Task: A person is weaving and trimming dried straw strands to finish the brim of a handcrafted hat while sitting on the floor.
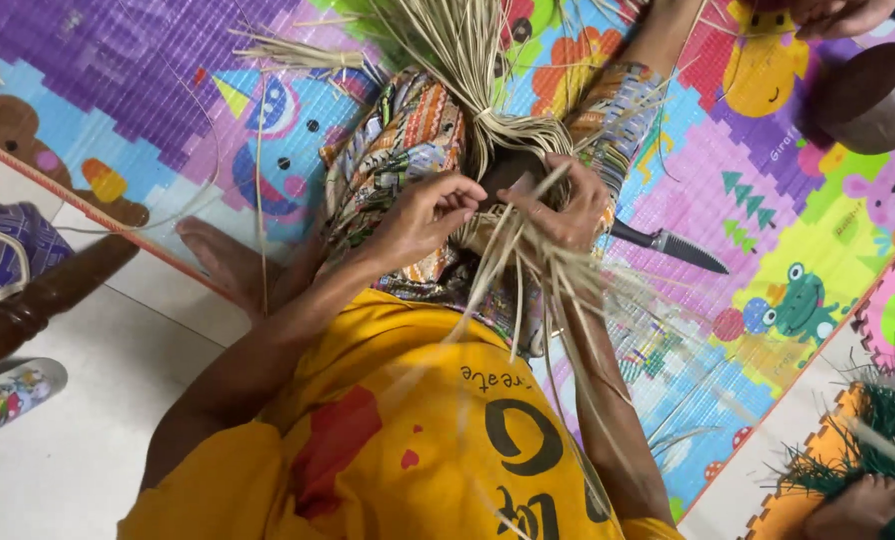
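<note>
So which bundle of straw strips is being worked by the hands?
The pale natural bundle in the lap, between both hands; the green one lies apart at bottom right.

Floor: pale tiles, partly covered by a foam play mat printed with cartoon animals in purple, pink, blue and yellow. A second mat section with an orange interlocking border lies at lower right. A dark wooden furniture leg, possibly of a chair, rests at left. Lighting is even and diffuse.
</note>
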